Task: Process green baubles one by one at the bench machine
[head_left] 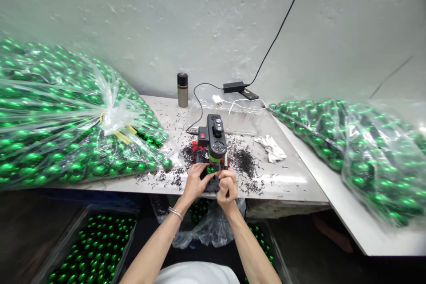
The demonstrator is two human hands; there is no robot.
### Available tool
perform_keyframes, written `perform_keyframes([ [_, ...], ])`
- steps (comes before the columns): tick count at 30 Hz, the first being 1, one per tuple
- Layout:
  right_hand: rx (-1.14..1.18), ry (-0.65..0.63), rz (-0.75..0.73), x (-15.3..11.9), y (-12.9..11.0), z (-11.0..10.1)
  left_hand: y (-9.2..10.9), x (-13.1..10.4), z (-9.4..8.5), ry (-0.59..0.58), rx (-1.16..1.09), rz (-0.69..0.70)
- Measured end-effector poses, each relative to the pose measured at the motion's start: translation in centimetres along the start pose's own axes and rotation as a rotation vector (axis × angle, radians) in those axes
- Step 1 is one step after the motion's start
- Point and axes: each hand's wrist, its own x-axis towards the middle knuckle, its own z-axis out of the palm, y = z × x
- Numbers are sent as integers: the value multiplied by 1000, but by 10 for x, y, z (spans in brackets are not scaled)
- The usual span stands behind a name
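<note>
A small black machine [216, 135] with round vent grilles and a red switch stands on the table in front of me. Under its head is a shiny green ball [211, 170]. My left hand [197, 180] has its thumb and fingers closed around the ball's near left side. Just to the right, my right hand [227, 186] is curled into a fist around a slim rod [226, 160], whose silvery upper part sticks up beside the machine head. Whether the rod belongs to the machine is hidden. Small black hook-like pieces [244, 162] lie heaped to the right of the machine.
Clear bags full of green balls lie left [66, 124] and right [376, 159]. Behind the machine are a bottle [183, 91], a power adapter [234, 87] and a plastic tray [242, 117]. White gloves [271, 148] rest at right. Below the table edge, a bin [96, 244] holds green balls.
</note>
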Motion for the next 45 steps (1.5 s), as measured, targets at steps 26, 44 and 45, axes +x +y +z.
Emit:
perform_keyframes([
  [26, 134, 155, 158, 33, -32, -11, -47, 90, -143, -108, 714, -357],
  [44, 85, 120, 94, 38, -36, -14, -4, 17, -78, -60, -976, -786],
  [45, 87, 117, 90, 39, -36, -14, -3, 15, -72, -56, -976, -802],
])
